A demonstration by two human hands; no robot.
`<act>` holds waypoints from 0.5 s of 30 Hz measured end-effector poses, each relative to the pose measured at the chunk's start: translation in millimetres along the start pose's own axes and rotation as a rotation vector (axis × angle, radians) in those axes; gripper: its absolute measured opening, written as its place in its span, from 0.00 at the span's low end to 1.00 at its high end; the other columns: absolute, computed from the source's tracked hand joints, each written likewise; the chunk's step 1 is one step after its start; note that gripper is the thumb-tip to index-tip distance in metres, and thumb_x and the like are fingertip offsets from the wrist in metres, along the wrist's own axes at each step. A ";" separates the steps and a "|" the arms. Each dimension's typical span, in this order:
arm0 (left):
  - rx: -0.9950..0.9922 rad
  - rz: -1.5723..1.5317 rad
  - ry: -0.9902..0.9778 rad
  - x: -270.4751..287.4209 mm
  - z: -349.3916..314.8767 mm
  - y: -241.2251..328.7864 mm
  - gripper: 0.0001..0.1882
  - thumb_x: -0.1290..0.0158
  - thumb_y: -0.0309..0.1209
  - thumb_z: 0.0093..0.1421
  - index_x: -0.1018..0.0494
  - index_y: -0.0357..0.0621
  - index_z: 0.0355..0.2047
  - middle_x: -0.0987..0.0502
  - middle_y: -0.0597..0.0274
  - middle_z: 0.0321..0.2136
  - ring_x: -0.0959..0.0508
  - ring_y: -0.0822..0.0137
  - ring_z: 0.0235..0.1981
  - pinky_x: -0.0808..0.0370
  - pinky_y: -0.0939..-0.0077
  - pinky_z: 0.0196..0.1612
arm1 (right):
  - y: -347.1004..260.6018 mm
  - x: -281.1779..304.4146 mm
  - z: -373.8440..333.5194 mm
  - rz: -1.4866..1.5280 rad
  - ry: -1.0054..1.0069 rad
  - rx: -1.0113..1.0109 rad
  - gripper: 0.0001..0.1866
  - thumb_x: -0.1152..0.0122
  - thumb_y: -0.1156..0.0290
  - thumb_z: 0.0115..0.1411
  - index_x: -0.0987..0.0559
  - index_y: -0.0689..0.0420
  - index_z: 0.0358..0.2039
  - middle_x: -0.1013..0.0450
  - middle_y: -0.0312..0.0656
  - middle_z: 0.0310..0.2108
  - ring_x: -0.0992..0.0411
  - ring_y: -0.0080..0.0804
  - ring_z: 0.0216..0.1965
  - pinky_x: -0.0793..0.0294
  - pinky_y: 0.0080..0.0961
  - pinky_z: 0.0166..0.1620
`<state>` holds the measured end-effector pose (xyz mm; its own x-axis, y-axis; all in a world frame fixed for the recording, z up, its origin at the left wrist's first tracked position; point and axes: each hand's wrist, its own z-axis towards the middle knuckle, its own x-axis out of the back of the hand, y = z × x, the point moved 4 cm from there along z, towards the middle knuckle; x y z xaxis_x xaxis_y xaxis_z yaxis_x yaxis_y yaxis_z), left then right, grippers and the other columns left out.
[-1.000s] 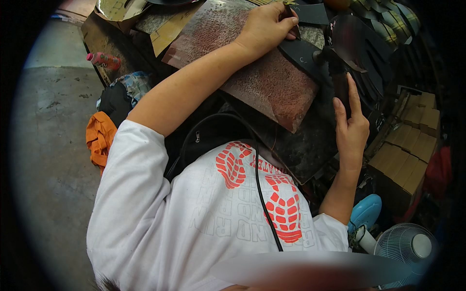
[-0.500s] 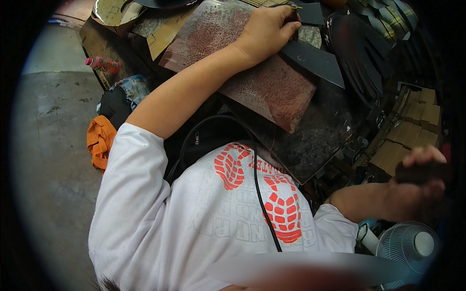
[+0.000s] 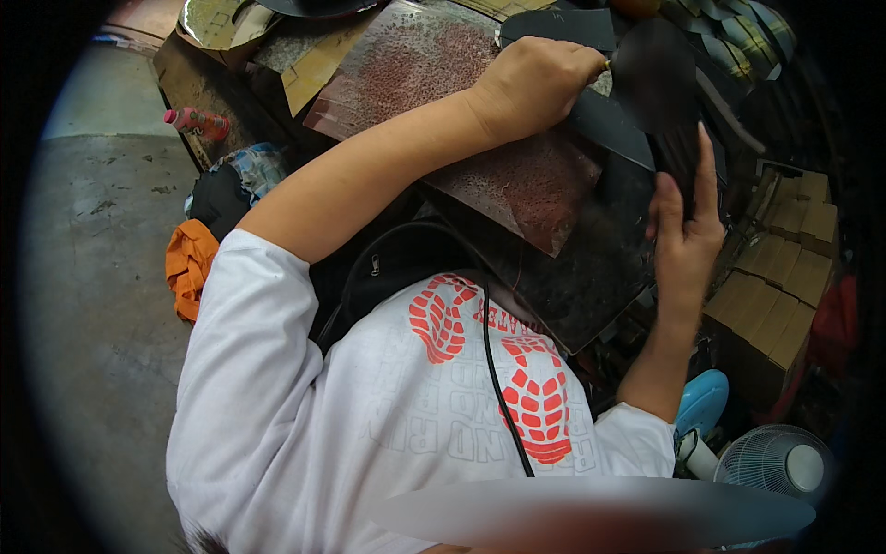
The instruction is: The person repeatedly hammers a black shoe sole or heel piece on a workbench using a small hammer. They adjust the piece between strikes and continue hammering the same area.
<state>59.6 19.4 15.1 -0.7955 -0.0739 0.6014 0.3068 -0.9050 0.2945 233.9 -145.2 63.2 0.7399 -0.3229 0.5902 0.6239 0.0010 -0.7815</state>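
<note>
Left hand (image 3: 535,88) gripping dark sheet (image 3: 614,129), right hand (image 3: 688,235) beside it

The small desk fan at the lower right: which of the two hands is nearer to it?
Right. The right hand is raised above the fan, on the same side, touching a dark sheet. The left hand is farther, up on the rusty plate.

One head-worn fisheye view — it looks steeply down, close over the person's chest and arms, rim dark.
</note>
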 end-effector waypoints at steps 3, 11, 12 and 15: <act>0.195 -0.117 0.083 2.0 -3.3 -13.1 0.07 0.42 0.27 0.58 0.24 0.40 0.36 0.20 0.50 0.29 0.18 0.50 0.32 0.21 0.61 0.36 | 33.8 -10.4 -6.5 -0.221 0.060 -0.195 0.27 0.41 0.60 0.68 0.32 0.35 0.67 0.20 0.45 0.34 0.22 0.30 0.28 0.24 0.28 0.31; 0.814 -0.763 0.025 -12.6 -16.3 -49.2 0.06 0.46 0.25 0.66 0.28 0.35 0.34 0.21 0.60 0.25 0.20 0.73 0.24 0.22 0.78 0.29 | 37.7 -19.7 -14.4 -0.274 -0.058 -0.218 0.28 0.40 0.59 0.67 0.32 0.34 0.67 0.21 0.50 0.49 0.19 0.45 0.47 0.21 0.36 0.45; 0.807 -0.758 0.016 -12.3 -16.0 -48.0 0.06 0.46 0.25 0.66 0.28 0.35 0.34 0.21 0.60 0.25 0.20 0.73 0.24 0.22 0.78 0.29 | 44.0 -20.7 -15.6 -0.261 -0.071 -0.245 0.28 0.39 0.59 0.67 0.32 0.34 0.67 0.21 0.50 0.50 0.20 0.45 0.47 0.21 0.35 0.46; 0.744 -0.660 -0.027 -9.2 -14.3 -43.2 0.06 0.46 0.25 0.67 0.28 0.35 0.35 0.21 0.59 0.25 0.20 0.72 0.25 0.22 0.78 0.30 | 51.6 -14.3 -17.9 -0.249 -0.050 -0.186 0.28 0.39 0.61 0.66 0.31 0.37 0.67 0.21 0.48 0.51 0.20 0.42 0.49 0.21 0.34 0.46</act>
<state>46.2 53.2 -13.8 -0.9157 0.3674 0.1630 0.0639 -0.2673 0.9615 251.0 -157.4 10.8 0.5841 -0.2445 0.7739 0.7344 -0.2469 -0.6323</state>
